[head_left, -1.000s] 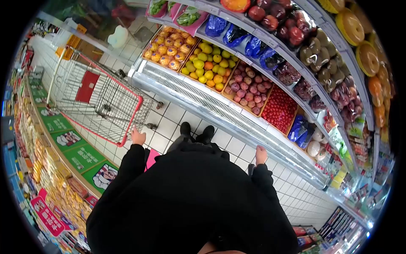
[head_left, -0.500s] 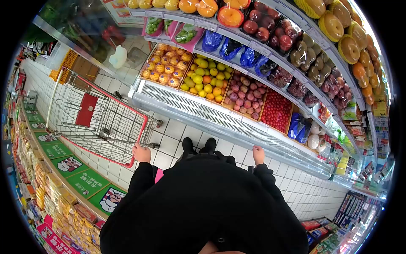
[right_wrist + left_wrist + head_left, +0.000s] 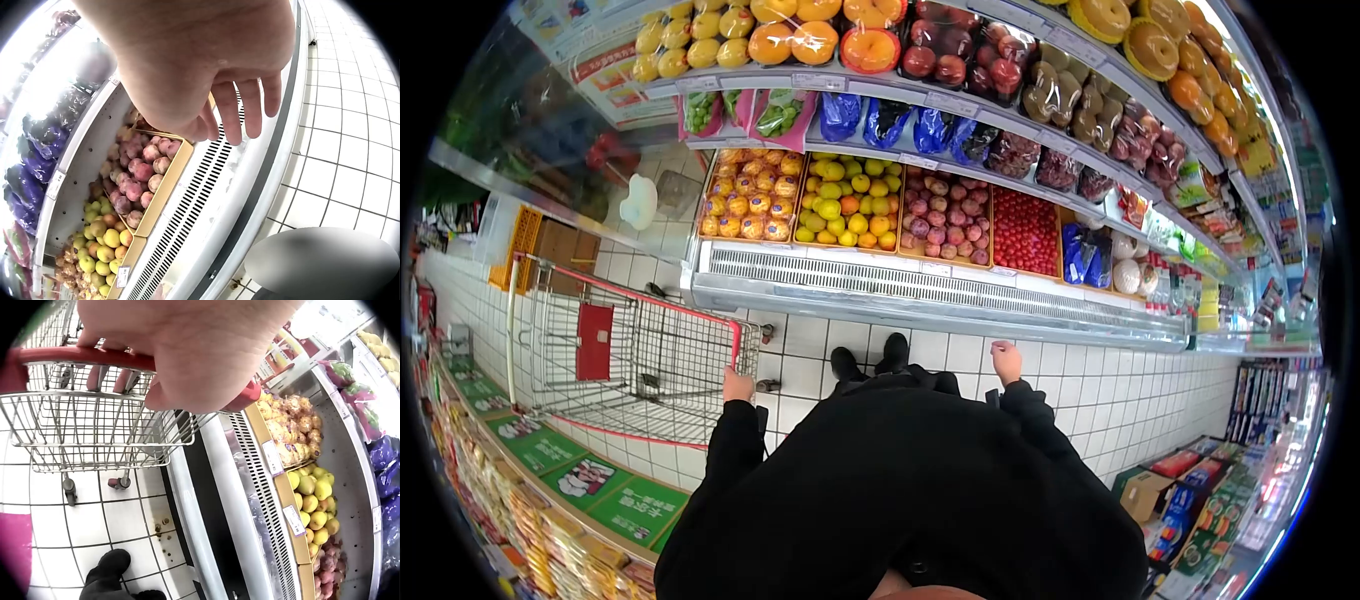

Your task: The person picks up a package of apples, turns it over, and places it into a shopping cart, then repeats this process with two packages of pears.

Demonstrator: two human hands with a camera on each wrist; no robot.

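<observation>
On the left, a wire shopping cart [image 3: 640, 345] with a red-trimmed rim stands on the tiled floor. My left hand [image 3: 738, 386] grips the red bar along its end; in the left wrist view the fingers wrap over that bar [image 3: 81, 357] and show behind it. The basket's wires look bare. My right hand [image 3: 1006, 363] hangs loosely at my side, holding nothing, near the front edge of the produce case [image 3: 940, 300]. Its relaxed fingers [image 3: 250, 106] point down in the right wrist view, overlapping the slotted grille. Plums [image 3: 140, 172] lie beyond them.
Bins of wrapped orange fruit [image 3: 750, 195], yellow-green fruit [image 3: 850, 200], plums [image 3: 945, 220] and small red fruit [image 3: 1027, 230] line the case. Packaged fruit fills the shelves above. A stand of packaged goods with green panels [image 3: 635, 508] borders the lower left. Boxes [image 3: 1180, 500] stand lower right.
My left hand has come from beside the cart's corner to a grip on its red bar. The head view has turned, so the case now lies nearly level. My right hand stays loose.
</observation>
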